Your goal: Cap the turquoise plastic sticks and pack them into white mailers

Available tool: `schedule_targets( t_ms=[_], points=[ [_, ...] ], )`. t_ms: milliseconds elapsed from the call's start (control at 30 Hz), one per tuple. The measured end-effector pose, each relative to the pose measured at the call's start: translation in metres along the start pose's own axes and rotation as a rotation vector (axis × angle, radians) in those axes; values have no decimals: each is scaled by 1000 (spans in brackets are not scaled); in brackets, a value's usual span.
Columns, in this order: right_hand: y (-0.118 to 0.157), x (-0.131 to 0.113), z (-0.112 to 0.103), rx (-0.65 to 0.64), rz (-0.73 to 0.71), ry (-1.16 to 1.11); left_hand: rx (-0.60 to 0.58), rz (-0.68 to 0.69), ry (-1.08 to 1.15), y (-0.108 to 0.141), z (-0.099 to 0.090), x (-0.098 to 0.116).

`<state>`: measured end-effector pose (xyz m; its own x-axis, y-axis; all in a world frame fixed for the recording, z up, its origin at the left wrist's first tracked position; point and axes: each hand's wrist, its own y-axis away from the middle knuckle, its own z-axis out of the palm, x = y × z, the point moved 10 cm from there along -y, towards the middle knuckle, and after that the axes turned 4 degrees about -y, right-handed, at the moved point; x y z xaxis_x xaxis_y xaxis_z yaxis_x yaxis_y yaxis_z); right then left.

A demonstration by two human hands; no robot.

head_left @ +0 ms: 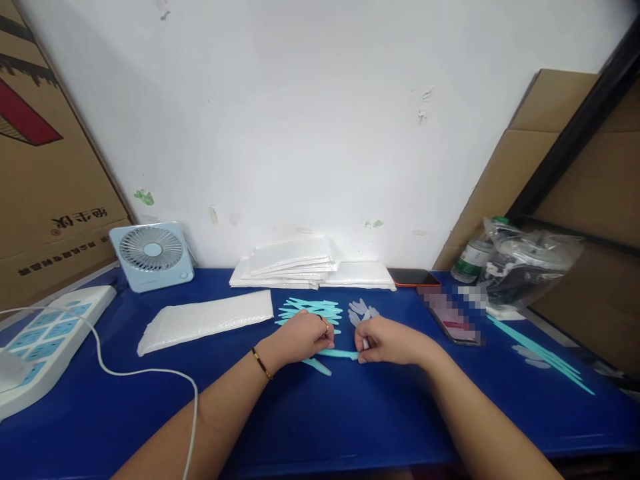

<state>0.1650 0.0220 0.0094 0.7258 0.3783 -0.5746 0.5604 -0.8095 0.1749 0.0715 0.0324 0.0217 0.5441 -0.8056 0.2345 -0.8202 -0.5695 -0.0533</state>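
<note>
Between my two hands a teal strip [340,355] lies nearly level, just over the blue table. The fingers of my left hand [307,335] are pressed together at its left part. My right hand [377,340] pinches its right end. Another teal piece [319,366] lies on the table below my left hand. Behind my left hand is a pile of teal strips [310,308], stacked crosswise. A small heap of translucent pale pieces [360,310] sits just behind my right hand and is partly covered by it.
White padded envelopes [290,260] are stacked by the wall, with one [210,320] lying nearer. A fan [153,257], power strip [55,340] and cable stand left. Phones [453,317], a bottle [471,261], a bagged item [530,267] and long teal strips [540,353] are right.
</note>
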Motion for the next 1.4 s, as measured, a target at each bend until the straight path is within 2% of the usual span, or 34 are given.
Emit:
schedule_targets(
  t_ms=[100, 233, 333, 400, 567, 633, 700, 767, 833, 933, 1000, 1067, 1167, 1233, 1333, 1400],
  points=[
    [0, 12, -14, 100, 51, -62, 87, -52, -35, 0, -13, -9],
    [2, 13, -33, 254, 22, -201, 187, -68, -42, 3, -31, -11],
    [0, 13, -37, 298, -9, -255, 158, -65, -140, 2, -26, -12],
    [-1, 22, -44, 359, 13, -221, 141, -108, -186, 1, -24, -23],
    [1, 48, -63, 536, 95, -94, 149, -218, -114, 14, -37, -49],
    [4, 44, -68, 588, 62, -50, 73, -216, -34, 21, -38, -47],
    [4, 33, -65, 582, -7, -63, -89, -222, 18, 28, -27, -41],
    [2, 19, -54, 494, -69, -130, -252, -252, 47, 35, -11, -36],
    [-3, 4, -37, 372, -105, -199, -307, -264, 66, 36, -2, -30],
    [-9, -15, -12, 218, -128, -286, -169, -253, 30, 27, -9, -24],
    [-12, -20, -4, 190, -125, -354, -72, -262, 13, 23, -16, -24],
    [-14, -17, -4, 214, -109, -416, -44, -252, 68, 22, -17, -25],
    [-14, 2, -15, 285, -75, -465, -46, -237, 137, 22, -17, -28],
    [-10, 18, -28, 359, -42, -421, -29, -259, 102, 23, -19, -33],
    [-3, 37, -47, 473, 29, -206, -5, -256, 50, 21, -21, -34],
    [1, 41, -57, 545, 58, -52, 34, -230, 42, 18, -23, -33]
  ],
)
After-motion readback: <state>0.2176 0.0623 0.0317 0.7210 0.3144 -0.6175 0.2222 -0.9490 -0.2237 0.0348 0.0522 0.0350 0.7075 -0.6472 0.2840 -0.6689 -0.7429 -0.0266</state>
